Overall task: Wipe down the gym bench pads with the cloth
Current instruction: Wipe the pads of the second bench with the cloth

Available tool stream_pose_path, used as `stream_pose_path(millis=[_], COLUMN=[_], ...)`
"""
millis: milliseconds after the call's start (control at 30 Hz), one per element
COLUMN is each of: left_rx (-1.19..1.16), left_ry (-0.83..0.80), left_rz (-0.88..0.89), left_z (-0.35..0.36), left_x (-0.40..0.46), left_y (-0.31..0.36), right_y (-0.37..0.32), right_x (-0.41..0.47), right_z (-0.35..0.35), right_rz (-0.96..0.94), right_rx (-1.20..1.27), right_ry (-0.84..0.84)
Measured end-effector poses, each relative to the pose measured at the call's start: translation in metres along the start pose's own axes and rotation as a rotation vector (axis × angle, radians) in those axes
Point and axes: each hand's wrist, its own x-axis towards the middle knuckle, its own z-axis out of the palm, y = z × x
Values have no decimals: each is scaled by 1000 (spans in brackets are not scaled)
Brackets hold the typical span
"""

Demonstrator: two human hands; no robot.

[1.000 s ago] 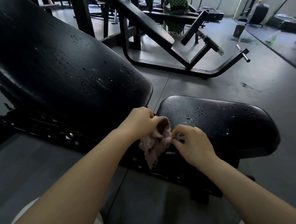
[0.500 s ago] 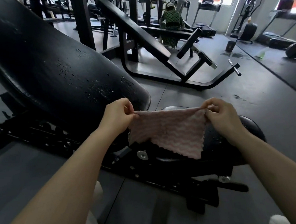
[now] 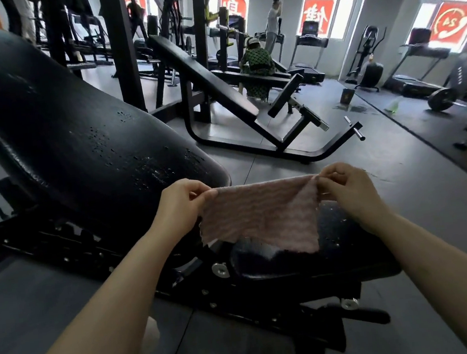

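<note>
A pale pink, ribbed square cloth (image 3: 262, 217) hangs spread between two bare hands, in the air above the near pad of a black bench. The left hand (image 3: 182, 203) pinches the cloth's upper left corner between thumb and curled fingers; the right hand (image 3: 347, 186) pinches the upper right corner the same way, where a small fold of the fabric turns over. The cloth's lower edge dangles in front of the black padded seat pad (image 3: 343, 232), which carries scattered water droplets; whether the fabric touches the pad cannot be told. To the left, the long black padded backrest pad (image 3: 80, 140) slopes up and away, also beaded with droplets near its lower end. Below both pads runs the black metal bench frame (image 3: 238, 299) with silver bolts. Farther off stands another black incline bench (image 3: 211, 79) on the grey floor (image 3: 416, 187), with a barbell (image 3: 441, 99) at far right and two people (image 3: 258, 60) near the bright windows.
</note>
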Motion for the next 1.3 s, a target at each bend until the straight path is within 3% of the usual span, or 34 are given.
stream_pose_path(millis=[200, 400, 500, 600, 667, 967, 1133, 1300], left_rx=[43, 7, -88, 46, 113, 151, 167, 210], left_ry=[40, -15, -198, -441, -495, -304, -157, -193], left_rz=[29, 4, 4, 35, 21, -54, -12, 4], left_z=[-2, 0, -4, -5, -4, -9, -7, -5], left_x=[4, 5, 1, -3, -6, -7, -5, 0], left_y=[-1, 2, 6, 6, 6, -4, -5, -4], right_y=[-3, -15, -23, -29, -31, -35, -35, -33], right_x=[5, 0, -1, -1, 2, 13, 20, 24], right_z=[-3, 2, 11, 22, 28, 43, 46, 48], right_rz=[57, 94, 5, -65, -55, -105, -141, -150], right_rx=[16, 226, 37, -131, -121, -191, -235, -259], right_ry=[-39, -66, -24, 2, 9, 80, 101, 125])
